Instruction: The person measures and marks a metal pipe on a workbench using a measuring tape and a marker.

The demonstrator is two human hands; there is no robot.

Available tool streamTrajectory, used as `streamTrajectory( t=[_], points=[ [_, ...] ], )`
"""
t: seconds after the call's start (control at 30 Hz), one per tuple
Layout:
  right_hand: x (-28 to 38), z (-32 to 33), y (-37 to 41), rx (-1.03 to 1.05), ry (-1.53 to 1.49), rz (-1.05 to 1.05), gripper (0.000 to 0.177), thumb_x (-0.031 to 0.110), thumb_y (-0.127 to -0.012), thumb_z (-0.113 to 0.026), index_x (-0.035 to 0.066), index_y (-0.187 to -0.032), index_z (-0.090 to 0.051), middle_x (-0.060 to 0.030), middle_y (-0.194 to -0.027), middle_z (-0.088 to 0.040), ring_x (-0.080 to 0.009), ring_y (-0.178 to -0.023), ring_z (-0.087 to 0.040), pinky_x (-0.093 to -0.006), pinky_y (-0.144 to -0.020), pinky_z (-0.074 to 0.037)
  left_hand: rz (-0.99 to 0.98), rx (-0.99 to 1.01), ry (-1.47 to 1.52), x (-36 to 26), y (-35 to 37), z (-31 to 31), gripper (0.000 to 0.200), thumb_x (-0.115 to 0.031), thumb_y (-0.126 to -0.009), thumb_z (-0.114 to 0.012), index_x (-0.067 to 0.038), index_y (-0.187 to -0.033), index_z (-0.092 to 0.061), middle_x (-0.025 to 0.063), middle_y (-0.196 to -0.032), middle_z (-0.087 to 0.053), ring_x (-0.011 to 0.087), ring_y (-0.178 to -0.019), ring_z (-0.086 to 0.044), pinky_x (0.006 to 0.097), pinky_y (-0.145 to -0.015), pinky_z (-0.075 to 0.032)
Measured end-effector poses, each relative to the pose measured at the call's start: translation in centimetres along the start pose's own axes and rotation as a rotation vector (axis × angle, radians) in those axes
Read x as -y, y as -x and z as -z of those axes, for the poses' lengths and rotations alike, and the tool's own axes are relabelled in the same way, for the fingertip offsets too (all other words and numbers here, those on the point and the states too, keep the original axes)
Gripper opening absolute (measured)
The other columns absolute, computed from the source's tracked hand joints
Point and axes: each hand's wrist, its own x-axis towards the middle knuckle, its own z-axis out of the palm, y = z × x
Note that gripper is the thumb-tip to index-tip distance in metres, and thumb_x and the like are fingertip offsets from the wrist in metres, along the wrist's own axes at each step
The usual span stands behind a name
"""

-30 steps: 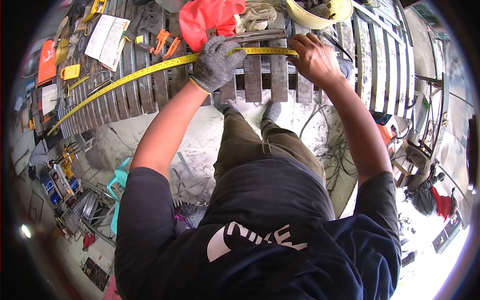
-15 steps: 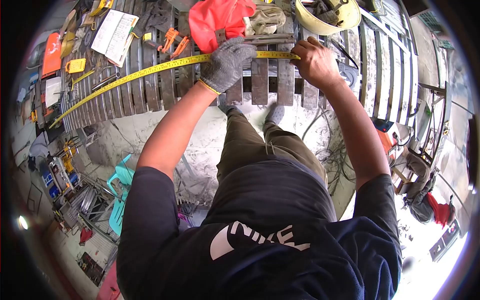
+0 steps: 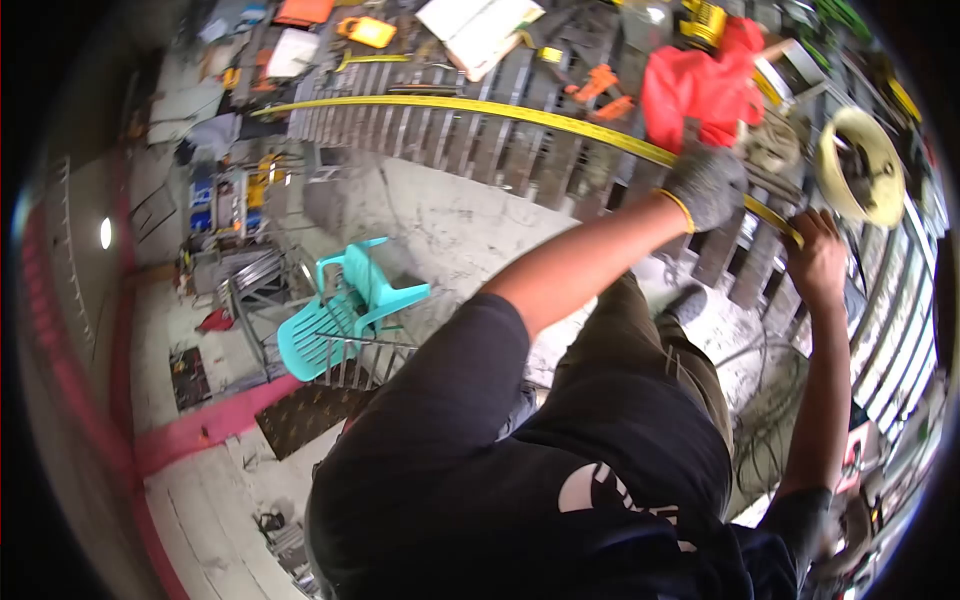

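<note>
A long yellow measuring tape [image 3: 520,112] stretches across the slatted metal workbench [image 3: 440,140], from the far left to my hands. My left hand [image 3: 708,185], in a grey knitted glove with a yellow cuff, is closed round the tape just below a red cloth [image 3: 690,90]. Bare and closed, my right hand [image 3: 818,250] pinches the tape's right end near the bench's front edge. Between the two hands a short stretch of tape shows, beside some thin metal pieces.
An open notebook [image 3: 480,30], orange clamps [image 3: 600,90], a yellow power tool [image 3: 703,25] and a cream helmet-like container [image 3: 865,165] lie on the bench. A turquoise plastic chair [image 3: 350,300] stands on the floor at the left. Cables [image 3: 765,420] lie near the feet.
The view has swung to the left, so the bench and both hands appear further right and tilted. Both hands keep their hold on the tape.
</note>
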Motion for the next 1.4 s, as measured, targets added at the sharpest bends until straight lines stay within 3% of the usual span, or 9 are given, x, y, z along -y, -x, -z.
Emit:
streamTrajectory(
  t=[0.3,0.7,0.8,0.9,1.1,1.17,1.23,1.3,1.4],
  points=[
    [0.8,0.6,-0.6,0.042,0.002,-0.007,0.022,0.006,-0.079,-0.083,0.003,-0.095,-0.067,-0.0139,-0.098,-0.068,-0.0396,-0.098,-0.065,-0.0502,-0.082,-0.053,0.121,0.016,-0.184,-1.5,-0.7,-0.4,0.009,-0.019,-0.076,-0.074,-0.015,-0.071,-0.08,0.0152,-0.077,-0.075,0.0386,-0.074,-0.071,0.0545,-0.076,-0.05],
    [0.8,0.4,-0.8,0.057,0.005,-0.052,0.024,0.004,-0.079,-0.086,0.002,-0.093,-0.067,-0.0136,-0.096,-0.068,-0.0394,-0.096,-0.065,-0.0498,-0.083,-0.052,0.143,-0.05,-0.059,-2.6,-0.9,-1.7,0.006,-0.013,-0.071,-0.078,-0.017,-0.073,-0.082,0.0136,-0.08,-0.076,0.0389,-0.085,-0.07,0.0511,-0.086,-0.052],
    [0.4,0.3,-0.7,0.106,0.017,-0.079,0.027,0.004,-0.08,-0.086,0.002,-0.102,-0.07,-0.0137,-0.1,-0.071,-0.039,-0.1,-0.066,-0.0489,-0.085,-0.053,0.147,-0.064,-0.058,-2.5,-0.9,-1.8,0.005,-0.013,-0.071,-0.079,-0.017,-0.073,-0.082,0.0134,-0.079,-0.076,0.0389,-0.085,-0.07,0.0506,-0.086,-0.052],
    [0.3,0.6,-0.3,0.101,0.057,-0.099,0.044,0.004,-0.084,-0.084,0.003,-0.126,-0.068,-0.0166,-0.113,-0.072,-0.0386,-0.108,-0.068,-0.049,-0.092,-0.054,0.159,-0.081,-0.083,-2.6,-0.8,-1.8,0.006,-0.014,-0.07,-0.08,-0.017,-0.074,-0.082,0.0129,-0.077,-0.075,0.0385,-0.084,-0.069,0.0502,-0.085,-0.052],
    [0.1,3.2,3.1,-0.087,-0.171,-0.169,0.066,0.003,-0.101,-0.062,0.005,-0.163,-0.039,-0.0225,-0.125,-0.066,-0.0357,-0.113,-0.068,-0.0456,-0.097,-0.054,0.17,-0.117,-0.066,-2.7,-0.7,-1.9,0.005,-0.016,-0.068,-0.081,-0.017,-0.073,-0.081,0.0127,-0.075,-0.074,0.0375,-0.082,-0.068,0.0509,-0.082,-0.05],
    [2.2,4.6,4.5,-0.058,-0.369,-0.24,0.062,0.006,-0.113,-0.044,0.011,-0.171,-0.024,-0.0204,-0.126,-0.063,-0.0295,-0.101,-0.067,-0.0403,-0.09,-0.054,0.142,-0.071,-0.035,-3.1,-0.8,-0.9,0.005,-0.016,-0.067,-0.081,-0.017,-0.072,-0.08,0.0127,-0.075,-0.074,0.0377,-0.082,-0.068,0.051,-0.08,-0.049],
    [3.8,4.6,7.2,-0.009,-0.836,-0.476,0.06,0.006,-0.115,-0.043,0.013,-0.172,-0.025,-0.0162,-0.127,-0.064,-0.0205,-0.098,-0.065,-0.0344,-0.085,-0.052,0.163,-0.062,-0.175,-2.6,-1.0,-2.5,0.003,-0.02,-0.069,-0.08,-0.018,-0.072,-0.079,0.0122,-0.073,-0.074,0.037,-0.078,-0.067,0.0518,-0.079,-0.046],
    [6.0,3.3,10.6,-0.026,-1.081,-0.464,0.065,0.007,-0.114,-0.05,0.014,-0.173,-0.023,-0.0133,-0.129,-0.065,-0.0142,-0.099,-0.062,-0.0297,-0.083,-0.051,0.251,0.075,-0.339,-3.2,-1.2,-2.6,0.005,-0.023,-0.071,-0.079,-0.018,-0.072,-0.079,0.0114,-0.073,-0.074,0.0369,-0.076,-0.067,0.0529,-0.079,-0.046],
    [7.4,1.1,15.7,0.072,-1.123,-0.456,0.041,0.008,-0.111,-0.058,-0.001,-0.151,-0.053,-0.0132,-0.113,-0.071,-0.0165,-0.091,-0.066,-0.0317,-0.082,-0.054,0.164,0.17,-0.454,-3.4,-1.6,-3.0,0.01,-0.026,-0.074,-0.077,-0.017,-0.075,-0.082,0.0118,-0.075,-0.075,0.0377,-0.071,-0.068,0.0568,-0.071,-0.044]
  ],
)
